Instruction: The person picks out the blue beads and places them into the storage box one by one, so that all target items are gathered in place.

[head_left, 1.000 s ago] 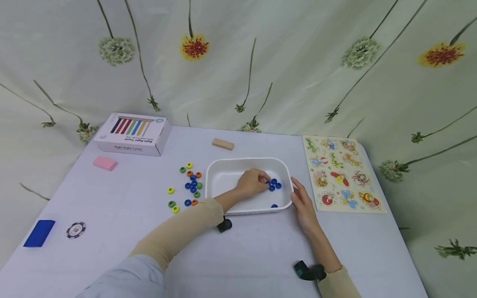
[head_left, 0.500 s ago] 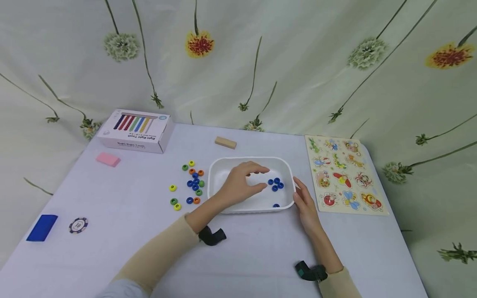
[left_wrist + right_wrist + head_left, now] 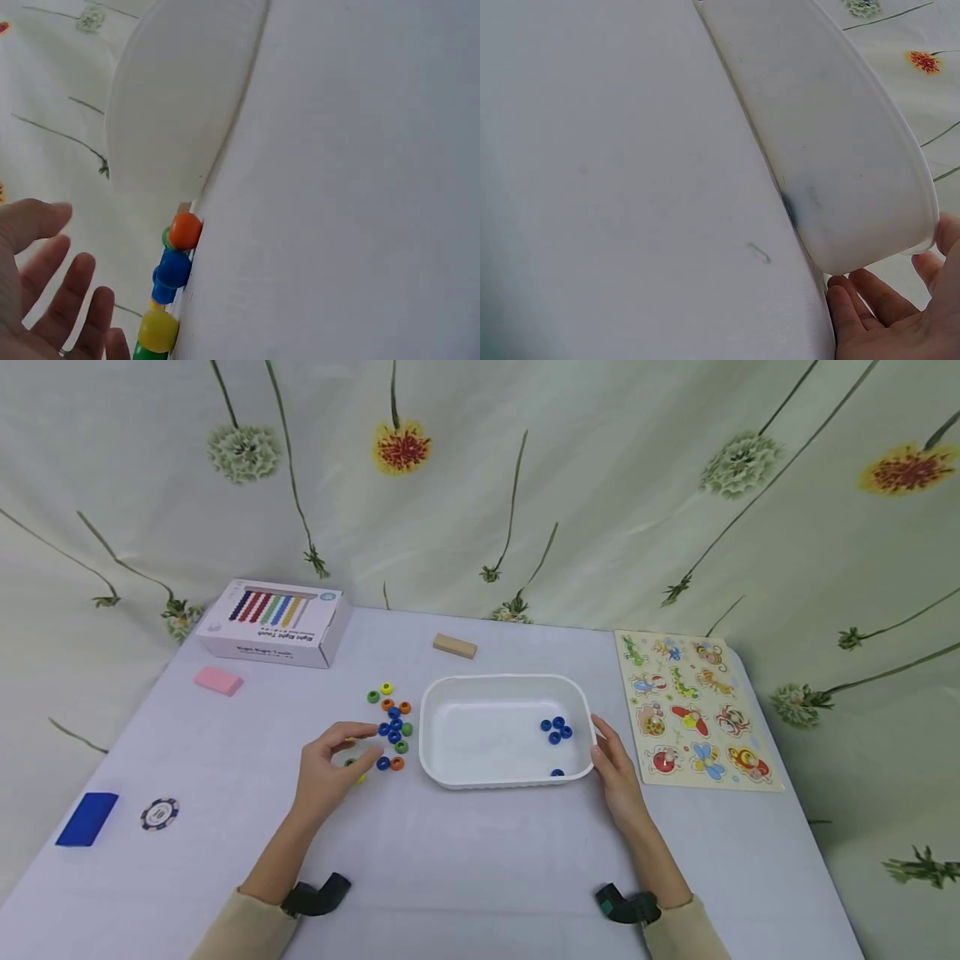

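Observation:
My left hand point(image 3: 327, 777) reaches over the left side of a loose group of coloured beads, thumb and fingers spread apart with nothing between them. Nearest its fingertips are blue beads point(image 3: 394, 737), with an orange bead point(image 3: 185, 230) and a yellow bead point(image 3: 158, 331) also seen in the left wrist view. Part of the group is hidden behind this hand. A white plastic tray point(image 3: 495, 784) stands to the right of the beads, with several blue beads point(image 3: 555, 737) inside near its right end. Against the tray's right end rests my right hand point(image 3: 621, 781), fingers extended along the outer wall.
Behind the tray lies a wooden block point(image 3: 454, 647). A picture board point(image 3: 693, 710) with insects is on the right. At the left are a white box point(image 3: 273, 625), a pink block point(image 3: 218, 681), a poker chip point(image 3: 159, 814) and a blue rectangular piece point(image 3: 87, 819).
My left hand has let go of a blue bead inside the tray, lifted out and moved left to the loose beads. The right hand stays at the tray's end.

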### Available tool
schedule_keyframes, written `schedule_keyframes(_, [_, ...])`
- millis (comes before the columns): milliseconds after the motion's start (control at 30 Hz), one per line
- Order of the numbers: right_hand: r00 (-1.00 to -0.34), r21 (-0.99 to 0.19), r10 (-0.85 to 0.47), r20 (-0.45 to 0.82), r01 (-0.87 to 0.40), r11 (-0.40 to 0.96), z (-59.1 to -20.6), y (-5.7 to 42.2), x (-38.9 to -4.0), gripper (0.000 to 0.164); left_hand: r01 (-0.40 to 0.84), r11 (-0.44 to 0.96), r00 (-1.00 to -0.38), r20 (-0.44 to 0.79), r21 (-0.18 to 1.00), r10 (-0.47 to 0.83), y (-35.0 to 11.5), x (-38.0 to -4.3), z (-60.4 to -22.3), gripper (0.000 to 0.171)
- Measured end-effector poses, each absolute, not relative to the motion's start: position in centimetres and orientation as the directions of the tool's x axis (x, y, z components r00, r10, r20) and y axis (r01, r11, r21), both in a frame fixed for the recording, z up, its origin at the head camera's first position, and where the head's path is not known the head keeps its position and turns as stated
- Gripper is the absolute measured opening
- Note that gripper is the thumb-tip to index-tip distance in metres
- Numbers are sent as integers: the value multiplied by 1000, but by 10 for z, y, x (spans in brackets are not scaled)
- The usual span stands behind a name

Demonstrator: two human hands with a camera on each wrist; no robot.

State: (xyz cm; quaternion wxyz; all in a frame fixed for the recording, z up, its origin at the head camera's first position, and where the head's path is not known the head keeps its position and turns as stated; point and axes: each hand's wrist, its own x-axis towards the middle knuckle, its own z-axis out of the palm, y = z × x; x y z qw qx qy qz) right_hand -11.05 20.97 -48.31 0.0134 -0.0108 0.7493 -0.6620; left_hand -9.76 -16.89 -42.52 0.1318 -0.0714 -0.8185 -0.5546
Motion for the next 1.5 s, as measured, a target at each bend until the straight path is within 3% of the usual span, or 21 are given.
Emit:
schedule_keyframes(300, [-999, -992, -40, -10, 5, 127, -484, 212, -110, 41, 204, 423, -974, 227, 883, -4, -188, -108, -493, 34])
schedule_keyframes(533, [-999, -992, -42, -13, 7, 126, -485, 214, -109, 41, 132, 595, -988, 151, 793, 18, -186, -106, -496, 37])
schedule_keyframes(933, [-1000, -993, -30, -7, 4, 116, -484, 212, -110, 42, 181, 677, -976, 214, 713, 35, -183, -107, -496, 26])
schedule_keyframes(1200, [-999, -995, -39, -14, 9, 104, -484, 211, -111, 41, 220, 699, -951, 308, 681, -1, -169, -114, -453, 24])
schedule_keyframes(1367, [-999, -995, -42, -8, 4, 103, -484, 212, -112, 42, 301, 526, -952, 278, 795, 126, -122, -137, -402, 25])
schedule_keyframes(1500, [-998, -996, -65, 1, -7, 85, -483, 211, -112, 44, 273, 354, -946, 183, 894, 268, -72, -158, -386, 24])
